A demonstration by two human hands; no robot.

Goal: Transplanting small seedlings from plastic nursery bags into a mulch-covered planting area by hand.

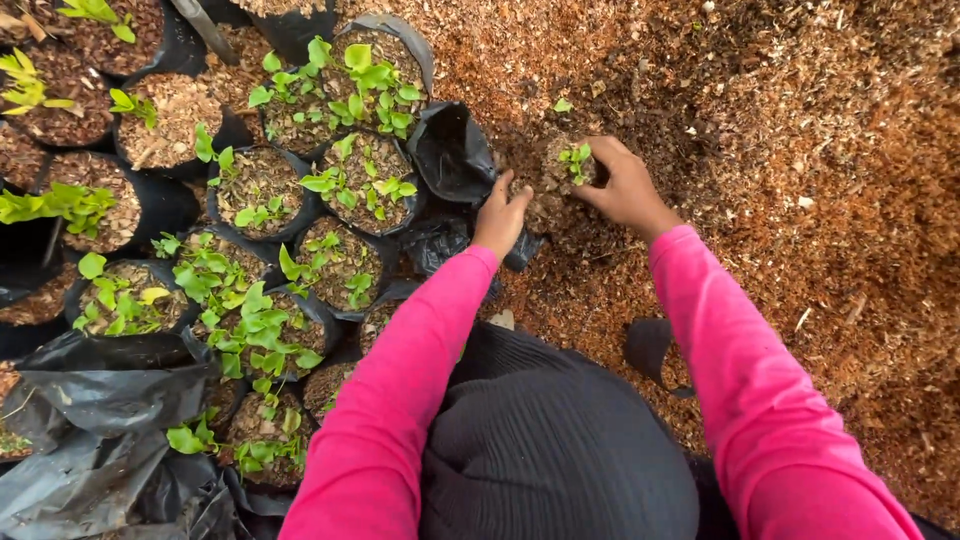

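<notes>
Both hands cup a seedling in its clump of soil: left hand pressed to its side, right hand curled over it, beside an empty black bag. Potting seems underway; bagging needs the clump kept whole.

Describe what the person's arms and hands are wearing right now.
Both arms are covered by long, bright pink sleeves that end at the wrists. The left hand and right hand are bare: no gloves, and no rings, watch or bracelets that I can see. The sleeves are plain, with no markings.
</notes>
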